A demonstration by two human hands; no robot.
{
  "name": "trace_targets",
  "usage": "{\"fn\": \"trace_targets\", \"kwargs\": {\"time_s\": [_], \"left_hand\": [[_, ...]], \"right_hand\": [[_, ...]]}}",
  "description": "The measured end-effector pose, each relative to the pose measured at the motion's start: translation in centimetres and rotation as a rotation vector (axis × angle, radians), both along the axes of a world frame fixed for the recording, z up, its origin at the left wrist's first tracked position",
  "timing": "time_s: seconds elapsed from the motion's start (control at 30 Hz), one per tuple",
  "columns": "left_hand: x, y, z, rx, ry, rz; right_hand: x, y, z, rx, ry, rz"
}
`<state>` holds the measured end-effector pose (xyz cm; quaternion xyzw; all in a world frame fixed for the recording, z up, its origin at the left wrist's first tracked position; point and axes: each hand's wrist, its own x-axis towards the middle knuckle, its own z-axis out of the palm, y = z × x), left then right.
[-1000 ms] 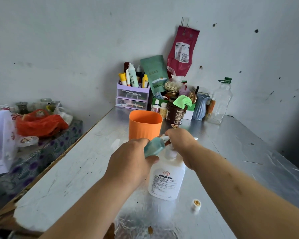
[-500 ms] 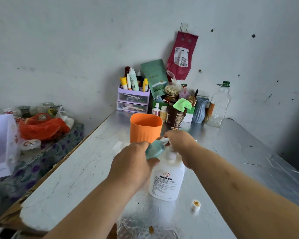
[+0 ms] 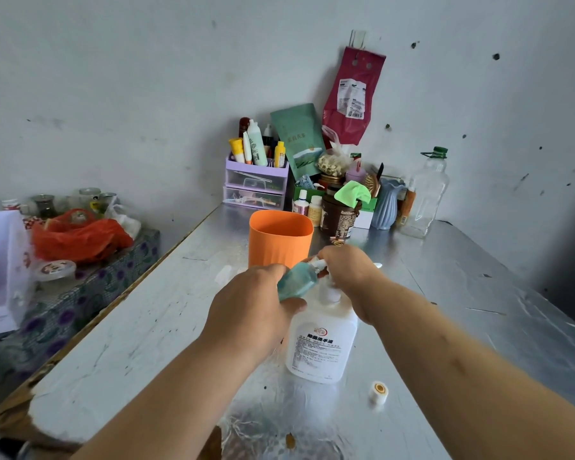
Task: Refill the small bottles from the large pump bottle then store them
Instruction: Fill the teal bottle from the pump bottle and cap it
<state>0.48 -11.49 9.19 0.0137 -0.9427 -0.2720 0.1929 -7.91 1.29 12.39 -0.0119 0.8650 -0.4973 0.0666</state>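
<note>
A large white pump bottle (image 3: 321, 343) with a printed label stands on the metal table, near the front. My left hand (image 3: 249, 307) grips a small teal bottle (image 3: 296, 280), tilted with its mouth up against the pump spout. My right hand (image 3: 349, 270) lies over the pump head, hiding it. An orange cup (image 3: 279, 237) stands just behind both hands. A small white cap (image 3: 378, 391) with an orange mark lies on the table to the right of the big bottle.
At the back corner a purple drawer organiser (image 3: 254, 184) holds tubes, with jars, a blue vase (image 3: 387, 204) and a clear bottle (image 3: 427, 194) beside it. A red bag (image 3: 77, 237) lies on a lower surface at the left. The table edge (image 3: 90, 323) runs diagonally on the left.
Both hands keep their hold on the small bottle and the pump. The view has shifted slightly, and the hands sit a little lower over the pump.
</note>
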Motion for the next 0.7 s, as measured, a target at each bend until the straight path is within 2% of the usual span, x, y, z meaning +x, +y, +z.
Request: {"fn": "trace_targets", "kwargs": {"time_s": [0.07,0.2,0.33,0.43,0.7], "left_hand": [[-0.1,-0.1,-0.2,0.001,0.0,0.003],[-0.1,0.1,-0.7,-0.014,-0.03,0.012],[0.1,0.3,-0.6,-0.011,-0.034,0.013],[0.4,0.5,-0.3,-0.011,-0.026,0.008],[0.4,0.5,0.4,-0.03,-0.014,0.014]], "right_hand": [[-0.1,0.1,-0.1,-0.007,0.024,0.018],[-0.4,-0.1,-0.7,0.129,0.052,0.085],[0.1,0.3,-0.4,0.099,0.03,0.075],[0.8,0.5,0.1,-0.037,-0.042,0.009],[0.2,0.2,0.4,-0.002,-0.02,-0.018]]}}
